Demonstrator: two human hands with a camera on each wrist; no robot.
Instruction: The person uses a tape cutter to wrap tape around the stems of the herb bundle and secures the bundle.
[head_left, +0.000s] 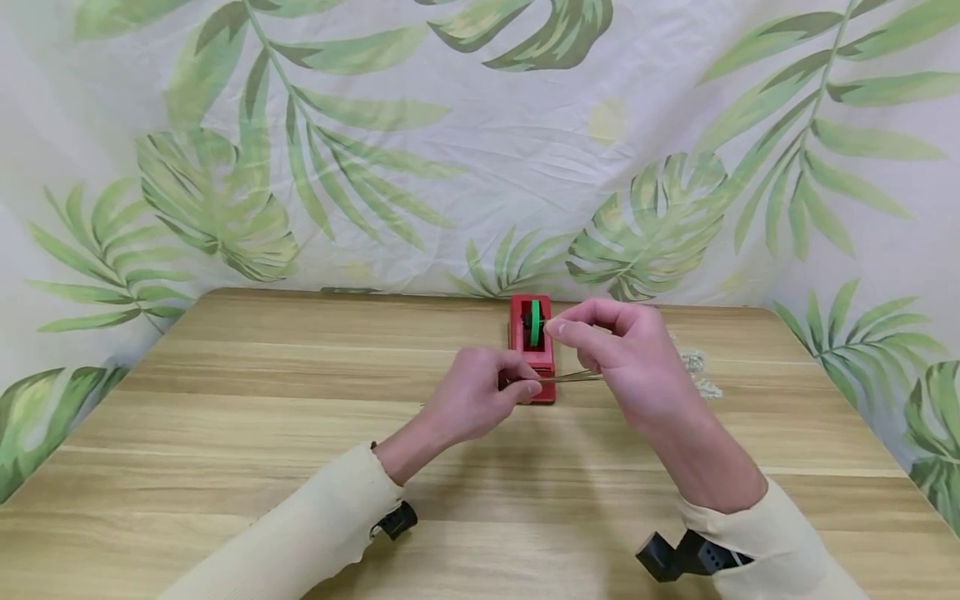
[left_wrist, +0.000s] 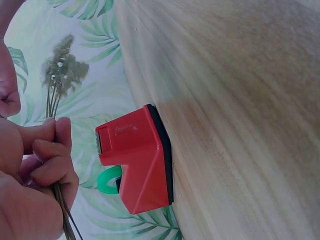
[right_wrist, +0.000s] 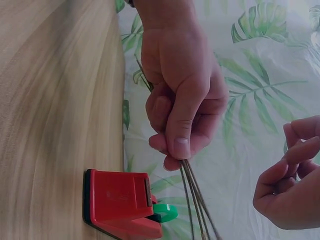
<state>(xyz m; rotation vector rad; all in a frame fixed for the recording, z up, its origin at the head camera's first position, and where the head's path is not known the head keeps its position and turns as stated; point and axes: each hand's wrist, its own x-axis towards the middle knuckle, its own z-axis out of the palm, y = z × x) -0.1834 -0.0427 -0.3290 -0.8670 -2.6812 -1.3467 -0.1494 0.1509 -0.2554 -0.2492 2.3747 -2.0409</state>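
Note:
My left hand (head_left: 480,396) pinches a bundle of thin brown stems (right_wrist: 192,192) between thumb and fingers, above the table. The bundle runs to the right under my right hand and ends in pale dried flowers (left_wrist: 62,70). My right hand (head_left: 637,358) is raised over the stems, thumb and forefinger tips together on what looks like a thin strip, too small to make out well. Behind both hands stands a red tape dispenser (left_wrist: 137,155) with a green tape roll (left_wrist: 109,180) in it. The right fingertips appear beside the roll in the head view.
The dispenser stands near the back edge of the wooden table (head_left: 300,375). A white cloth with green leaf prints (head_left: 360,167) hangs behind the table. Small black wrist cameras (head_left: 693,557) are strapped at both cuffs.

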